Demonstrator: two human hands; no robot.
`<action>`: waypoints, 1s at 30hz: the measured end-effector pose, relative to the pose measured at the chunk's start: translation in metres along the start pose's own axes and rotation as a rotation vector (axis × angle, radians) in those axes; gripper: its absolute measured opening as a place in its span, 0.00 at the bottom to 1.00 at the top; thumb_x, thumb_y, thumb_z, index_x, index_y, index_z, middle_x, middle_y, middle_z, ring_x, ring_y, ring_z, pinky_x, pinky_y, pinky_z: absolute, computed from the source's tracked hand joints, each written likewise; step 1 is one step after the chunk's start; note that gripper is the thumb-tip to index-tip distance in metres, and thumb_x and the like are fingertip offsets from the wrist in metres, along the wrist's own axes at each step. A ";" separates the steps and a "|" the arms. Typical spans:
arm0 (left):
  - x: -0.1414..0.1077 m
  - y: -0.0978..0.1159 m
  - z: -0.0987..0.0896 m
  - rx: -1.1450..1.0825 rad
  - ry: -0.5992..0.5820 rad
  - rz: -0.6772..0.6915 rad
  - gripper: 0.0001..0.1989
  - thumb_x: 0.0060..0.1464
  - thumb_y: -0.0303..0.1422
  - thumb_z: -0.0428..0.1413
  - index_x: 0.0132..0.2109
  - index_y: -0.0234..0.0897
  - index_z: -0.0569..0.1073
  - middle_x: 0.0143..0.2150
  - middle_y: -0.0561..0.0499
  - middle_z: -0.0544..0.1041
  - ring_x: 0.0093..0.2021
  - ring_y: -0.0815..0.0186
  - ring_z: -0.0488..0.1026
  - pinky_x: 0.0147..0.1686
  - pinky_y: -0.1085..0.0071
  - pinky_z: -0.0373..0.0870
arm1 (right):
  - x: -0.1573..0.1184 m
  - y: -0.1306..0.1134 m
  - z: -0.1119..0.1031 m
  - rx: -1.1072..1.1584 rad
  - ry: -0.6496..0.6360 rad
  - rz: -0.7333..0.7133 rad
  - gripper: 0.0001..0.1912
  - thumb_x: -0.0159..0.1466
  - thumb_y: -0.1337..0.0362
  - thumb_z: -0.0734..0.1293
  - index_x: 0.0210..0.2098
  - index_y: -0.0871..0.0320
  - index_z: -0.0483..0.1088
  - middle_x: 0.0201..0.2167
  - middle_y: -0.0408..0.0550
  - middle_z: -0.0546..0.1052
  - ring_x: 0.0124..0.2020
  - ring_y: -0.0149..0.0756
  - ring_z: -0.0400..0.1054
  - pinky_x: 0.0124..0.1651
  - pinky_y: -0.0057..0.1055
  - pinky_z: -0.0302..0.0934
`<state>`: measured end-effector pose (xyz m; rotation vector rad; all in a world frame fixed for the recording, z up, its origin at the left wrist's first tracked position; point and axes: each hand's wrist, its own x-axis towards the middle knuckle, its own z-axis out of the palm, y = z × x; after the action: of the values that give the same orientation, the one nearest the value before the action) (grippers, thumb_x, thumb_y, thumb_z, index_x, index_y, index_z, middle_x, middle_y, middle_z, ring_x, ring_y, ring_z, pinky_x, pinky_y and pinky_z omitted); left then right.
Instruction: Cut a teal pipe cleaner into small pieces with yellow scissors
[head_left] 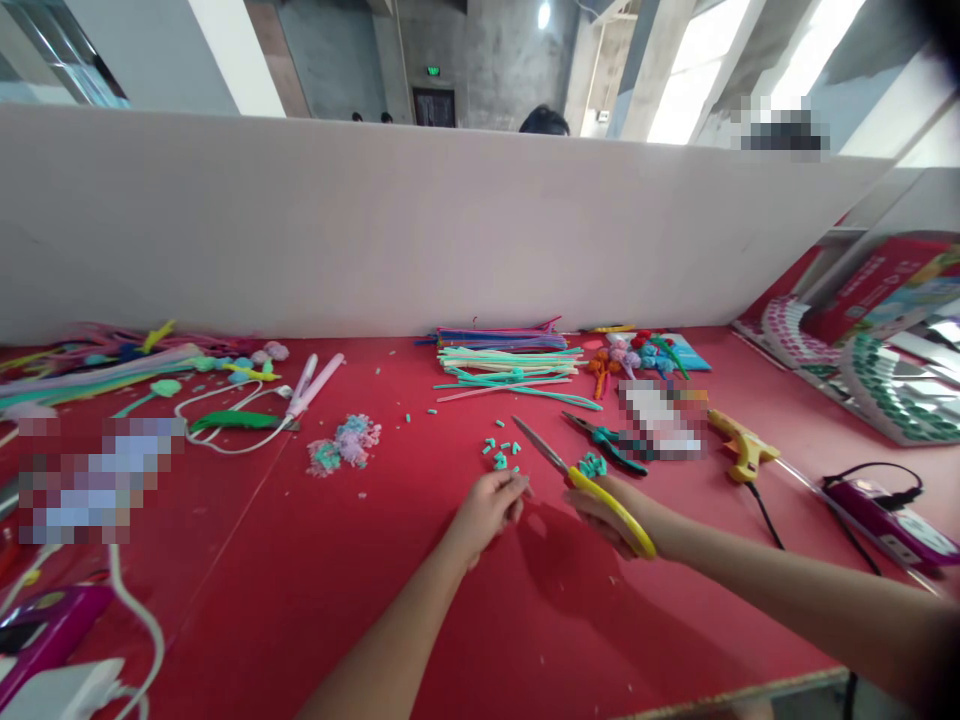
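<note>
My right hand is wrapped round yellow-handled scissors, whose blades point up and to the left over the table. To their left, my left hand is closed in a pinch; whatever lies between its fingertips is too small to make out. Just beyond those fingertips lie several short teal pipe cleaner pieces. A small heap of teal curled pieces rests beside the scissors, close to my right hand. Pliers with teal and black handles lie behind that heap.
Bundled pipe cleaners lie at the back against the white partition. A yellow glue gun with a cord is at right. Fluffy clippings, a pink hair-straightener-like tool and white cables are at left. The red table's edge shows at lower right.
</note>
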<state>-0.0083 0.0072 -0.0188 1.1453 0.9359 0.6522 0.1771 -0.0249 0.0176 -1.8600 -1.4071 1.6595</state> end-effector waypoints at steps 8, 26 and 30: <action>-0.012 0.004 0.015 0.078 -0.214 0.051 0.17 0.47 0.45 0.48 0.28 0.33 0.66 0.19 0.58 0.58 0.19 0.76 0.52 0.19 0.78 0.47 | 0.015 0.008 0.024 0.130 -0.031 -0.145 0.22 0.57 0.53 0.55 0.11 0.58 0.51 0.05 0.35 0.53 0.05 0.23 0.51 0.09 0.20 0.45; 0.004 -0.001 -0.005 -0.073 0.159 0.052 0.15 0.44 0.42 0.51 0.29 0.32 0.68 0.16 0.58 0.61 0.13 0.79 0.49 0.14 0.78 0.42 | 0.005 0.015 -0.007 -0.089 -0.014 -0.119 0.22 0.55 0.44 0.54 0.24 0.58 0.58 0.10 0.35 0.55 0.09 0.23 0.50 0.13 0.21 0.49; 0.006 -0.002 -0.008 -0.148 0.274 0.079 0.13 0.42 0.41 0.53 0.27 0.33 0.67 0.16 0.58 0.61 0.13 0.79 0.50 0.13 0.79 0.41 | -0.010 0.022 -0.006 -0.278 -0.044 -0.170 0.23 0.55 0.44 0.54 0.24 0.59 0.59 0.12 0.37 0.58 0.12 0.23 0.52 0.16 0.22 0.49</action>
<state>-0.0130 0.0152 -0.0237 0.9795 1.0577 0.9446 0.1943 -0.0411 0.0092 -1.7887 -1.8390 1.4942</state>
